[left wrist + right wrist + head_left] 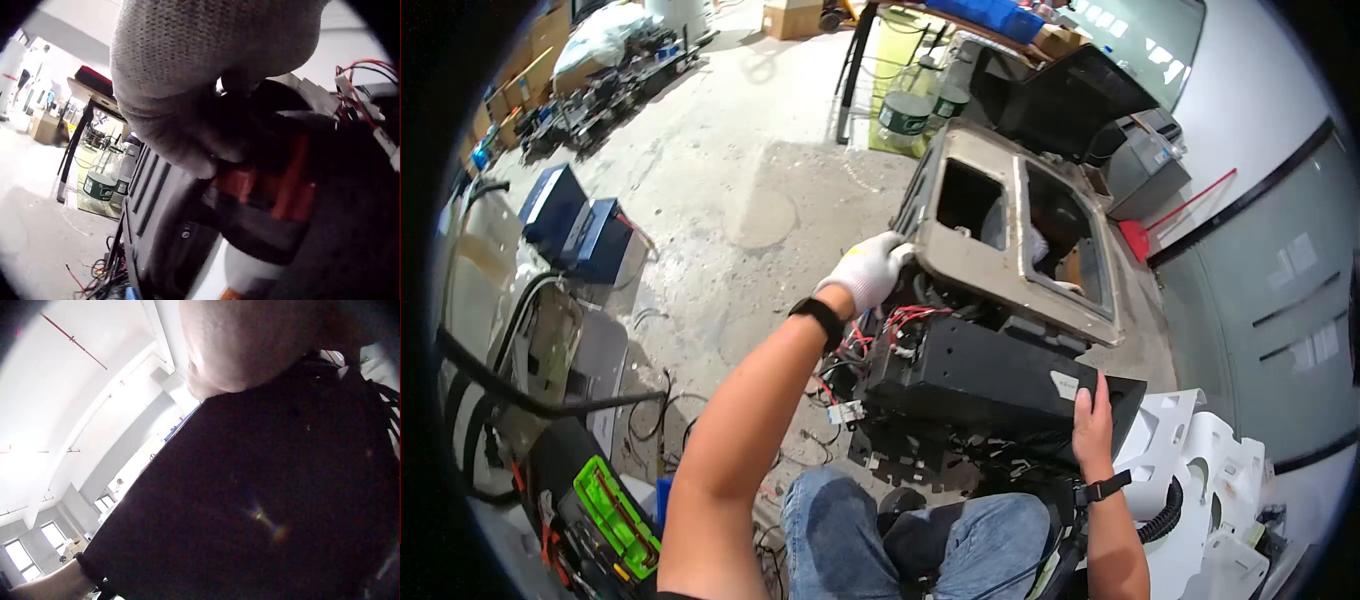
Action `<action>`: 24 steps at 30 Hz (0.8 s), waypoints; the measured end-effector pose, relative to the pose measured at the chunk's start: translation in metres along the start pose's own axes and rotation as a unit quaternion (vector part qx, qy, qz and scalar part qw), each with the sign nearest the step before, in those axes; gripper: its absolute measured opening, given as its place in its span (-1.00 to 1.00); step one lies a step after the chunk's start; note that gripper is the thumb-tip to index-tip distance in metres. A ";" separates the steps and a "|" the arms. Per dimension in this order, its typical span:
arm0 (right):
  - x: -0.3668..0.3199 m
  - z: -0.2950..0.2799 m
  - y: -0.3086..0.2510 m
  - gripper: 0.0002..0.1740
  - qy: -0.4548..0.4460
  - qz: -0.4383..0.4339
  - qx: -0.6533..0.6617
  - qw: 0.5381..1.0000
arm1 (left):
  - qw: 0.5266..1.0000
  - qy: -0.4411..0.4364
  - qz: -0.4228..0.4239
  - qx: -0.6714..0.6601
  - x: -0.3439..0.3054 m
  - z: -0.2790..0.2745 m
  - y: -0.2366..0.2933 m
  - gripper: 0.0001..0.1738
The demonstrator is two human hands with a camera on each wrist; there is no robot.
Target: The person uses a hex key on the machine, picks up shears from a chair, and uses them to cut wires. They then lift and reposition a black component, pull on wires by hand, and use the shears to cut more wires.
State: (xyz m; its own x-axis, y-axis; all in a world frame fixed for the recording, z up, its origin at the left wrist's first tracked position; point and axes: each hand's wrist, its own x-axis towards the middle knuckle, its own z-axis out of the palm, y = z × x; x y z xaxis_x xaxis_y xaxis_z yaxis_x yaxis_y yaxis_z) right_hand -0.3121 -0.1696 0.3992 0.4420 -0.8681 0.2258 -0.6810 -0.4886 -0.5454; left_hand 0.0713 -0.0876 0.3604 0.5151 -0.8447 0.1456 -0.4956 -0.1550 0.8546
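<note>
My left hand [868, 271], in a white knit glove, is at the near left corner of a worn beige-grey housing [935, 245] with two openings. In the left wrist view its fingers curl around a dark part with red pieces [290, 187]; much of the grip is in shadow. Below it, red wires [905, 318] run to a black box [990, 370] with a small white label [1064, 385]. Bare, my right hand [1092, 430] rests with extended fingers against the right end of this box. A dark panel [250, 487] fills most of the right wrist view.
Two blue boxes [575, 225] stand on the floor at left. A green tray [615, 515] lies among tools at lower left. White moulded parts [1200, 450] are at right. Large water bottles [907, 105] stand behind the housing, and a red dustpan [1135, 240] is near the wall.
</note>
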 end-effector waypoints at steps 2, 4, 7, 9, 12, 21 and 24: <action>-0.002 -0.001 0.000 -0.33 -0.007 0.027 0.008 1.000 | 0.999 0.023 -0.020 0.039 -0.012 -0.010 0.011 -0.63; -0.002 -0.001 0.000 -0.33 -0.012 0.033 0.014 0.999 | 0.995 0.095 0.028 0.024 -0.031 -0.023 0.031 -0.67; -0.004 0.001 -0.002 -0.32 0.006 0.032 0.018 0.999 | 0.987 -0.041 0.150 0.037 -0.050 -0.035 0.051 -0.71; -0.005 0.003 0.002 -0.33 0.014 0.016 0.005 1.000 | 0.983 -0.104 0.152 0.016 -0.063 -0.030 0.056 -0.71; -0.005 0.002 -0.002 -0.34 0.016 0.007 0.002 1.000 | 0.988 -0.082 0.116 0.053 -0.077 -0.025 0.057 -0.77; -0.004 0.002 -0.002 -0.36 0.024 -0.011 0.002 1.000 | 0.988 -0.064 0.124 0.061 -0.079 -0.019 0.050 -0.77; -0.004 -0.002 -0.009 -0.36 0.014 0.004 0.002 1.000 | 0.988 -0.084 0.109 0.067 -0.078 -0.022 0.057 -0.77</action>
State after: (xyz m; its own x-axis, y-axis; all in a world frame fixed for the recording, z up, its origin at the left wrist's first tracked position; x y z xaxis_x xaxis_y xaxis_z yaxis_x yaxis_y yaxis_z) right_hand -0.3088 -0.1618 0.4047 0.4200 -0.8741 0.2440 -0.6822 -0.4814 -0.5503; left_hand 0.0185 -0.0192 0.4083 0.2672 -0.9370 0.2248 -0.6760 -0.0160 0.7368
